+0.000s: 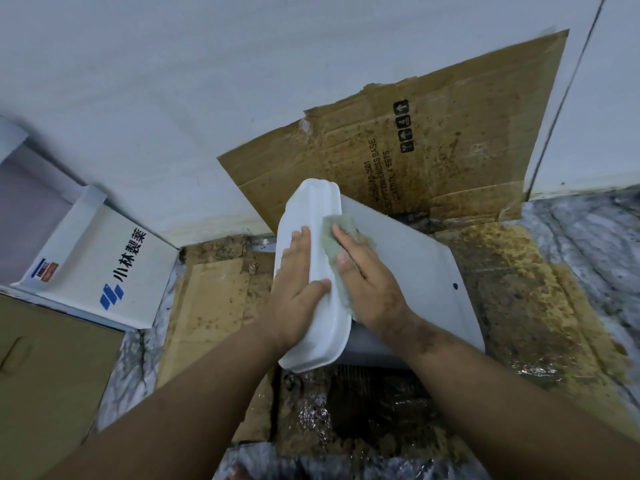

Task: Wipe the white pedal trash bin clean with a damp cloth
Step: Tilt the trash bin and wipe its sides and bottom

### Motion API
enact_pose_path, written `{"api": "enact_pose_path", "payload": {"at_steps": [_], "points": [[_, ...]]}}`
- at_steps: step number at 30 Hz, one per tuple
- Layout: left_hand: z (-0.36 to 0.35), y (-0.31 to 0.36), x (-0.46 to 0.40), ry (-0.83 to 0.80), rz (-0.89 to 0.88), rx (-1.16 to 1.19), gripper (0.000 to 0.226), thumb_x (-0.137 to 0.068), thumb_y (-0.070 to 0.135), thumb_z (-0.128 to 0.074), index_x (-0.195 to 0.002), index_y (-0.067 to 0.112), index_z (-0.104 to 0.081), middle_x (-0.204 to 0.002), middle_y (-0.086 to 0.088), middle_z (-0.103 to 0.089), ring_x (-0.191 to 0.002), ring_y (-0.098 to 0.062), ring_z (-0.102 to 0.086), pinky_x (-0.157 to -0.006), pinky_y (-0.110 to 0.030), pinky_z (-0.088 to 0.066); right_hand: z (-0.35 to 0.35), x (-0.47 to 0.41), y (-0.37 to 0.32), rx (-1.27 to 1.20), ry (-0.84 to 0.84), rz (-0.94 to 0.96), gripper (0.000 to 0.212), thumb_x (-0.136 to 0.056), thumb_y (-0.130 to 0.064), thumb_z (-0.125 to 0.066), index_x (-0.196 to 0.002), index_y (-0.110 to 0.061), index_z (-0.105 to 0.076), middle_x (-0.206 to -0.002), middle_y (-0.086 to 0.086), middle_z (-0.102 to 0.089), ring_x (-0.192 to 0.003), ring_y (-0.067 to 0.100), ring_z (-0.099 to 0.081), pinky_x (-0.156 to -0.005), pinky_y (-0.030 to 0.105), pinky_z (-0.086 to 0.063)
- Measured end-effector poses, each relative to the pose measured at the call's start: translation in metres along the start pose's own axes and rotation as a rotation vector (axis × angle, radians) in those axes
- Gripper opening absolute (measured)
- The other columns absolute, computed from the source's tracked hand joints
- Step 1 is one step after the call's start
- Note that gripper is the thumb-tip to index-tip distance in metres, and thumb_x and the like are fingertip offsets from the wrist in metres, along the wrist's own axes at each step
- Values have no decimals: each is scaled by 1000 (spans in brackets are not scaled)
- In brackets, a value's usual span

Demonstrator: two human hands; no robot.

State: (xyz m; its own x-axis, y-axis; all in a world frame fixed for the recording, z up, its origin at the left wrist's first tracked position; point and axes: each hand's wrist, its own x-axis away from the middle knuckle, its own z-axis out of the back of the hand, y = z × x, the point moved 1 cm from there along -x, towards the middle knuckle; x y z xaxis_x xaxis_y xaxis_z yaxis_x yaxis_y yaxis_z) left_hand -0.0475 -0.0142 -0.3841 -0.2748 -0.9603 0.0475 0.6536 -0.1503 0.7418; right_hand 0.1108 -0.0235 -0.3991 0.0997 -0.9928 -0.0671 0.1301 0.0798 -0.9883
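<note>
The white pedal trash bin (415,258) lies tilted on its side on wet, stained cardboard, its white lid (311,202) facing left. My left hand (298,271) lies flat on the lid, thumb hooked over its right edge. My right hand (363,271) presses a pale green cloth (334,237) against the bin at the seam between lid and body. Most of the cloth is hidden under my fingers. A small dark hole shows on the bin's side near its lower right.
A stained cardboard sheet (433,143) leans on the white wall behind the bin. Soiled wet cardboard (519,306) covers the marble floor. A white box with blue logo (104,258) stands at left, with a brown carton (45,375) below it.
</note>
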Motion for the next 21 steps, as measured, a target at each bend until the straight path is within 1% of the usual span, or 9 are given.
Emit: {"api": "enact_pose_path", "payload": {"at_steps": [3, 5, 8, 11, 14, 16, 17, 19, 21], "points": [[0, -4, 0, 10, 16, 2, 81, -82, 52, -36, -151, 44, 6, -164, 23, 8, -152, 2, 10, -126, -48, -2, 2, -29, 3, 107, -34, -62, 52, -103, -51, -33, -154, -45, -24, -165, -14, -14, -154, 15, -1, -125, 47, 2], [1, -6, 0, 11, 24, 8, 83, -81, 51, -37, -152, 43, 6, -164, 23, 8, -152, 3, 10, -127, -46, -2, 4, -59, 10, 256, -60, -36, 57, -100, -53, -34, -155, -43, -24, -167, -7, -10, -155, 24, -1, -123, 55, 1], [3, -7, 1, 13, 26, 17, 84, -81, 51, -37, -152, 42, 6, -165, 22, 10, -152, 4, 10, -127, -43, -2, 6, -111, 16, 606, -154, 99, 46, -101, -18, -42, -147, -24, -38, -167, 10, -10, -150, 40, -19, -113, 68, -19], [4, -8, -1, 1, 32, 15, 87, -83, 52, -39, -157, 39, 4, -166, 21, 9, -153, 2, 8, -127, -45, -3, 13, -139, 15, 732, -199, 96, 50, -102, -15, -38, -149, -27, -31, -167, 1, -9, -151, 32, -18, -115, 66, -15], [4, -5, -3, 3, 47, 10, 91, -86, 62, -44, -160, 38, 3, -167, 24, 6, -153, 2, 4, -126, -49, -7, 14, -125, 27, 767, -105, 167, 53, -97, -21, -36, -149, -20, -25, -164, 11, -21, -142, 41, -35, -110, 64, -29], [4, -3, -3, 4, 61, 6, 94, -84, 69, -48, -159, 42, 4, -166, 26, 6, -154, 1, 2, -126, -50, -10, 17, -105, 48, 751, -151, 187, 51, -95, -30, -29, -143, -14, -27, -160, 21, -29, -140, 50, -36, -106, 68, -33], [4, -2, -3, -1, 69, 7, 96, -83, 70, -50, -158, 44, 4, -166, 28, 5, -154, 0, 0, -126, -51, -11, 20, -90, 60, 740, -171, 155, 53, -98, -38, -24, -146, -16, -27, -162, 18, -25, -146, 48, -26, -110, 69, -26], [5, -1, -3, -13, 89, 17, 99, -80, 72, -53, -157, 48, 5, -165, 29, 4, -154, -1, -3, -125, -51, -13, 33, -64, 83, 686, -99, 54, 65, -96, -66, -12, -155, -39, -17, -168, -1, -8, -155, 30, -3, -120, 63, -7], [7, 1, -3, -22, 117, 19, 105, -75, 73, -56, -158, 47, 5, -165, 29, 2, -154, -3, -6, -125, -52, -14, 54, -44, 112, 612, -63, -85, 66, -91, -75, -10, -153, -53, -4, -168, -11, -1, -155, 20, 6, -122, 57, 1]]}}
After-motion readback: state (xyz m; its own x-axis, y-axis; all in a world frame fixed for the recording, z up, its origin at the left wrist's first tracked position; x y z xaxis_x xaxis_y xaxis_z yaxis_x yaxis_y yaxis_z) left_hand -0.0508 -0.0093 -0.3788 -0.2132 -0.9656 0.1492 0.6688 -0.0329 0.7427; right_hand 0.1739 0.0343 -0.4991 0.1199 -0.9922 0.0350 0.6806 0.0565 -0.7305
